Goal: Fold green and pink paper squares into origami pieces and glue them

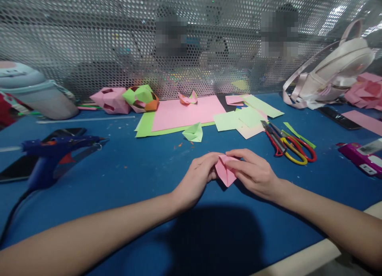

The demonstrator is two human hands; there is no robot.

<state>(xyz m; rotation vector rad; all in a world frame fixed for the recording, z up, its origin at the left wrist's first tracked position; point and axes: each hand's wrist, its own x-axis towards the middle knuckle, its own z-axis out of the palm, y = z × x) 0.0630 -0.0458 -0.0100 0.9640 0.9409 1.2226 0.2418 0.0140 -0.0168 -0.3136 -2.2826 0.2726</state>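
Observation:
Between my two hands is a small folded piece of pink paper point(227, 173), its point turned toward me and a crease down its middle. My left hand point(200, 176) grips its left edge with thumb and fingers. From the other side, my right hand point(255, 172) has its fingers closed on the right part, partly covering it. Just beyond my left hand lies a folded light green paper piece point(193, 133). Pink sheets point(188, 113) rest on larger green paper behind it, with a small folded pink and orange piece point(188, 98) on top.
A blue glue gun point(59, 146) lies at left over a dark phone. To the right are scissors point(294, 148), a red cutter point(273, 138), a purple tool point(361, 157) and a pale backpack point(337, 75). Folded paper models point(141, 99) stand by the perforated metal screen point(119, 41).

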